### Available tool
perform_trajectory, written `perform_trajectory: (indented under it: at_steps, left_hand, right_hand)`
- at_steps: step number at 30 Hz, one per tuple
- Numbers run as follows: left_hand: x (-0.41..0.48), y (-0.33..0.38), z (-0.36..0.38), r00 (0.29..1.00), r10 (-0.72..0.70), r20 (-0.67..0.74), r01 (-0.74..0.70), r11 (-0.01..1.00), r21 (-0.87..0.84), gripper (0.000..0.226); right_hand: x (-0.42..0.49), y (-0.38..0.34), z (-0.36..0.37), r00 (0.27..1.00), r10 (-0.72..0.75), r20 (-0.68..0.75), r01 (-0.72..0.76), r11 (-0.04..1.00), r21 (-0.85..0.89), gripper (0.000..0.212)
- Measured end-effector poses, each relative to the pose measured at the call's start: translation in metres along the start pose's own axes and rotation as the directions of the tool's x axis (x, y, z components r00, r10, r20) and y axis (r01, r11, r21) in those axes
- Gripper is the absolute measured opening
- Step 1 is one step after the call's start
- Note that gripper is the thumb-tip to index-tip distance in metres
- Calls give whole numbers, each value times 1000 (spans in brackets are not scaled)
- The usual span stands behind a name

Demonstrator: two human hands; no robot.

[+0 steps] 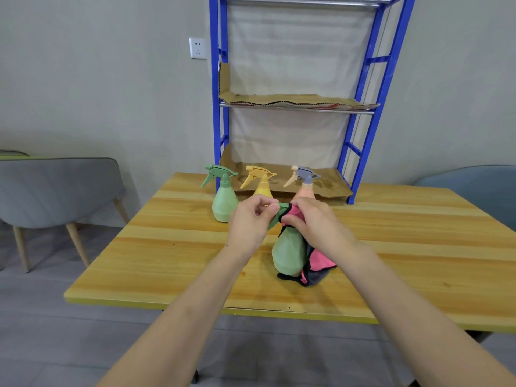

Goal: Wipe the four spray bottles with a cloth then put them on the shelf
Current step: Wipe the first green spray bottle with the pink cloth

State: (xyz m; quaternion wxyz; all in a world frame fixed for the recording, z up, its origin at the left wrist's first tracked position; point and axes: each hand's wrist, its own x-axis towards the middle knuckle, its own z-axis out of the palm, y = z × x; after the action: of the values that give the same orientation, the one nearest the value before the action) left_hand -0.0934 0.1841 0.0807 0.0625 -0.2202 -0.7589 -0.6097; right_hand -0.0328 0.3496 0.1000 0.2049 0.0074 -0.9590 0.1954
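On the wooden table [167,247], the left hand [251,219] is pinching the trigger head of the near green spray bottle [289,252] while the right hand [315,222] is gripping the pink cloth [321,261] around its neck, so wiping is apparently just getting going, the far green bottle [224,202], yellow bottle [262,188] and peach bottle [307,191] waiting before the blue shelf [216,107].

near bottle [289,252]: green, upright, cloth [321,259] on neck | green bottle [224,203], yellow bottle [263,188], peach bottle [307,192]: upright

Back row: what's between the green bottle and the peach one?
The yellow spray bottle stands between the back green bottle and the peach bottle, its base hidden behind the left hand; the head view shows it.
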Motion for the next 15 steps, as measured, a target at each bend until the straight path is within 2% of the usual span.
perform_trajectory:
  at_steps: [6,10,15]
  left_hand:
    - [4,1,-1,1000,12,20,-12,999,35,5]
    - [3,0,-2,1000,4,17,-5,1000,18,5]
    - [-1,0,2,1000,16,-13,-16,999,31,6]
  right_hand:
    - [-3,-1,4,999,-5,51,6,1000,-30,35]
    - [-3,0,4,997,-15,76,17,1000,-20,37]
    - [-8,4,18,995,-29,-100,30,999,10,32]
